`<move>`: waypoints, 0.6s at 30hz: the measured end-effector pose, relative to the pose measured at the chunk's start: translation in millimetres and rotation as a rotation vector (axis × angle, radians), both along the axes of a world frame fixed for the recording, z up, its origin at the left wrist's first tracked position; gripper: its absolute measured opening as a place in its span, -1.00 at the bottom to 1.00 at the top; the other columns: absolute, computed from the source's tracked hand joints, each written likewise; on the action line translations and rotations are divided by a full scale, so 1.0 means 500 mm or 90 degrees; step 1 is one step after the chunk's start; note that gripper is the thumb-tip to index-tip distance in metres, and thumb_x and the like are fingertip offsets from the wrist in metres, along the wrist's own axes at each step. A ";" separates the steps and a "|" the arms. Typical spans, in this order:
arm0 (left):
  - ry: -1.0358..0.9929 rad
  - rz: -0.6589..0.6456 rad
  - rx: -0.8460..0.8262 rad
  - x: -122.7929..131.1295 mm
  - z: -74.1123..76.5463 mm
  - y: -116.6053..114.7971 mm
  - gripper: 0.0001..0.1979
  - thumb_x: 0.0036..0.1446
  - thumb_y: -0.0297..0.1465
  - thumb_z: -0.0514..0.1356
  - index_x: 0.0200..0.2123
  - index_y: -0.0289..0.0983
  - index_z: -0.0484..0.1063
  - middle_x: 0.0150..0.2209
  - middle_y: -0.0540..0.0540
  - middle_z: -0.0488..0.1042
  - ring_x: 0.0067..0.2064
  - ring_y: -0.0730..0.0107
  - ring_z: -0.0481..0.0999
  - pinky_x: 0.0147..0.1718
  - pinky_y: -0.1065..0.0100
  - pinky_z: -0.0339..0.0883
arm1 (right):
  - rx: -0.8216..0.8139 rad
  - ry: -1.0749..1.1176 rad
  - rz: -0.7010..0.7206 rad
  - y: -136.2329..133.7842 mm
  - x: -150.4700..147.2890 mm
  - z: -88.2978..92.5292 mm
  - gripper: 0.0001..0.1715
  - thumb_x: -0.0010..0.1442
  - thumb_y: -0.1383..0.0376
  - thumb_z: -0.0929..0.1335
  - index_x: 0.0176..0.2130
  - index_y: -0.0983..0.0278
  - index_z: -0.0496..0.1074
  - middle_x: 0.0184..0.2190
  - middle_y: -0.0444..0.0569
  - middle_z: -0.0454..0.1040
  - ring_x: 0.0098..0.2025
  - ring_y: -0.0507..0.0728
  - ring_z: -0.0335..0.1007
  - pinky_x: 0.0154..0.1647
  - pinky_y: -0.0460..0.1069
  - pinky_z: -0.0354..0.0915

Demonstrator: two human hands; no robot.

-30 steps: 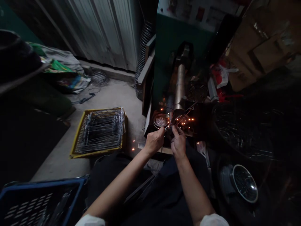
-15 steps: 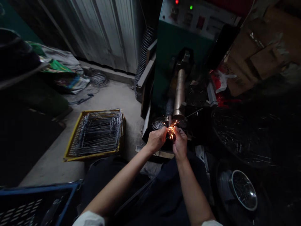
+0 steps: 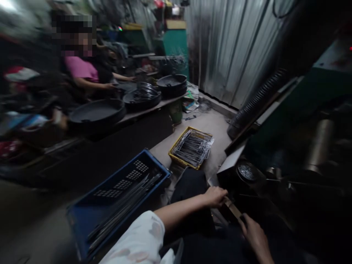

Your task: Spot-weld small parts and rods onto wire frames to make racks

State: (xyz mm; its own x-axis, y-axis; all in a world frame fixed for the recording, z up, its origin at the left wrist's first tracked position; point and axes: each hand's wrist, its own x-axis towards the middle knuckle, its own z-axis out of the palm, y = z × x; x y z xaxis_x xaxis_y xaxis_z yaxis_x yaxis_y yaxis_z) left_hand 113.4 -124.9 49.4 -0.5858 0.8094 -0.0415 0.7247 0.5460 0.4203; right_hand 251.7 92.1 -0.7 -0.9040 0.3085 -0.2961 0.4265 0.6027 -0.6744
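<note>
My curled left hand (image 3: pixel 216 196) and half-open right hand (image 3: pixel 254 234) sit at a tan strip (image 3: pixel 232 207), grip unclear; wire racks (image 3: pixel 192 148) fill a yellow crate (image 3: pixel 176 156) on the concrete floor (image 3: pixel 220 124).

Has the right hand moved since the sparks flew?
Yes: the right hand has pulled back toward the person, away from the welder's metal column, whose lower end it was just below earlier.

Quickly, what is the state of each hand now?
Left hand: curled at a tan strip, cannot tell if holding.
Right hand: too dark to tell.
</note>
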 end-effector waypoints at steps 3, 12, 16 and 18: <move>-0.026 -0.089 -0.038 0.050 -0.056 -0.030 -0.81 0.17 -0.28 0.19 -0.16 -0.19 0.45 -0.22 -0.16 0.61 -0.27 0.14 0.62 -0.52 0.31 0.42 | 0.006 -0.002 0.121 -0.032 -0.024 -0.050 -0.63 -0.11 0.07 0.37 -0.26 0.08 0.57 -0.23 0.04 0.62 -0.12 0.37 0.55 -0.10 0.16 0.40; -0.035 -0.197 -0.109 0.076 -0.098 -0.019 -0.89 0.16 -0.42 0.18 -0.35 -0.29 0.51 -0.38 -0.24 0.61 -0.39 0.10 0.62 -0.57 0.28 0.45 | 0.006 -0.024 0.170 -0.080 -0.067 -0.095 -0.72 -0.14 0.11 0.37 -0.35 0.05 0.56 -0.26 0.07 0.63 -0.06 0.40 0.54 -0.06 0.16 0.39; -0.036 -0.208 -0.096 0.081 -0.098 -0.024 -0.83 0.23 -0.40 0.12 -0.22 -0.31 0.50 -0.31 -0.25 0.62 -0.31 0.10 0.63 -0.52 0.25 0.50 | 0.018 -0.021 0.191 -0.111 -0.074 -0.083 -0.72 -0.15 0.19 0.34 -0.37 0.04 0.57 -0.24 0.09 0.63 -0.04 0.40 0.53 -0.06 0.14 0.39; -0.034 -0.208 -0.082 0.084 -0.099 -0.024 -0.80 0.25 -0.42 0.10 -0.12 -0.32 0.47 -0.27 -0.24 0.62 -0.27 0.12 0.63 -0.47 0.24 0.52 | 0.024 -0.049 0.220 -0.125 -0.076 -0.070 -0.71 -0.17 0.25 0.30 -0.41 0.07 0.58 -0.25 0.09 0.63 -0.04 0.38 0.53 -0.05 0.11 0.38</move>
